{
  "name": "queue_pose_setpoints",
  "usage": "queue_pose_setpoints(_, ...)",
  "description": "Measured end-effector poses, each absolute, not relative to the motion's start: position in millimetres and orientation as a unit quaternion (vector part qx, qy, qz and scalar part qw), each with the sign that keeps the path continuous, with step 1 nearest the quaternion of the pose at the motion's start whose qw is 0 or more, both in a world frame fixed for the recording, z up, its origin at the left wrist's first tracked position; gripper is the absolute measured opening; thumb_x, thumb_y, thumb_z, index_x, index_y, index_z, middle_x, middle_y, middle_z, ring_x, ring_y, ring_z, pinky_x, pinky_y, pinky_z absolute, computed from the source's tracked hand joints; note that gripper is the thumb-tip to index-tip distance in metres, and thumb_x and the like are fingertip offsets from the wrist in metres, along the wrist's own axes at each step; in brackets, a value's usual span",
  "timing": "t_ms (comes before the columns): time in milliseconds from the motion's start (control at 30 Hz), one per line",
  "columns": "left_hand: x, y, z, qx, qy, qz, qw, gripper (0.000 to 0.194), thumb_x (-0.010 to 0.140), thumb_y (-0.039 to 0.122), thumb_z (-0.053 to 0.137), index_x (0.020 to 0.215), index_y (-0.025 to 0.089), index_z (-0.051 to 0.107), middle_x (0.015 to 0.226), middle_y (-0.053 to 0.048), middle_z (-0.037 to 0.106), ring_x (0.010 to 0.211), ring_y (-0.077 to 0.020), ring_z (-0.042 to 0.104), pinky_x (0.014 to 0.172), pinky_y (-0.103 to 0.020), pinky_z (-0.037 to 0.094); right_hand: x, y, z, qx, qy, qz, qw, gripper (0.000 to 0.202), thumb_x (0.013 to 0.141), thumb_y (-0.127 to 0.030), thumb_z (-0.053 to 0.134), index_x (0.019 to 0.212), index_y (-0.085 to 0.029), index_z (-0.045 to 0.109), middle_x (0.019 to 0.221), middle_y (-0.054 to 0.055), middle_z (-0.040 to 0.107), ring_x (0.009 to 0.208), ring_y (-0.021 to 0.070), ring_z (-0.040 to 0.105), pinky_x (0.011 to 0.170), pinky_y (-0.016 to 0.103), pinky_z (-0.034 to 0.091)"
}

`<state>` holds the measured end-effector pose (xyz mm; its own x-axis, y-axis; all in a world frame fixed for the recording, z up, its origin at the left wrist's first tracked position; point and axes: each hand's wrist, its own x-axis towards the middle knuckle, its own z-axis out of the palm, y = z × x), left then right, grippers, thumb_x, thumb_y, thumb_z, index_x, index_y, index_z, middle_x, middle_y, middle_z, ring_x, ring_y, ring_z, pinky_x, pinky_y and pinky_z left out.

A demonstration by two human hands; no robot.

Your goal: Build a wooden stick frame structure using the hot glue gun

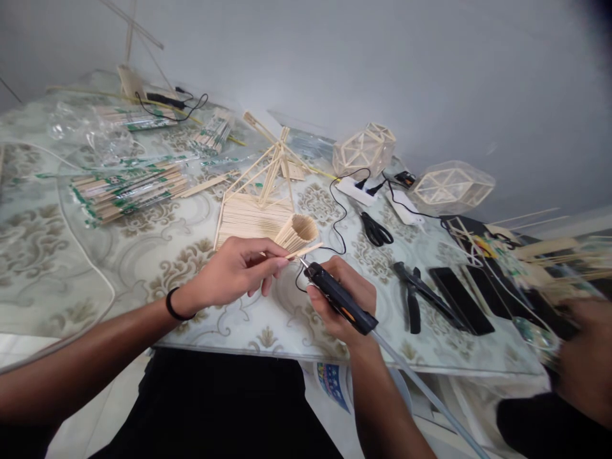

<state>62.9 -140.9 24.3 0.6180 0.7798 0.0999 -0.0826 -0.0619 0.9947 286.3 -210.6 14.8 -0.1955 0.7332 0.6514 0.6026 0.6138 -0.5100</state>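
Note:
My left hand (246, 271) pinches a thin wooden stick (306, 250) that points to the right. My right hand (344, 296) is wrapped round a black glue gun (340, 298) with an orange mark. The gun's metal tip is close below the stick; whether they touch I cannot tell. Just behind the fingers stands a round cup of sticks (301, 231), on or against a flat panel of sticks (248, 215). A pyramid-like stick frame (281, 153) rises over the panel's back part.
Packs of sticks (134, 191) lie at the left. Black scissors (376, 229), a white power strip (356, 190), pliers (412, 299) and dark phones (461, 299) are on the right. Geometric stick frames (452, 186) stand near the wall. Another person's blurred hand (586, 360) is at the right edge.

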Motion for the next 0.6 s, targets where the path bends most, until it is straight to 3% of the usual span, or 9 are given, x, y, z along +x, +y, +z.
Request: queue_pose_setpoints(600,60.7,-141.0,24.2,0.653,0.276,0.33,0.623,0.025,0.1,0.038,0.067,0.098,0.015,0.078,0.068,-0.002,0.069,0.047,-0.0098,0.058,0.04,-0.02,0.042,286.1,-211.5,20.6,-0.451,-0.77,0.049,0.448,0.019,0.096,-0.022,0.067,0.085,-0.026,0.053,0.074,-0.001,0.059,0.064,0.0178,0.058,0.054,0.032,0.044)
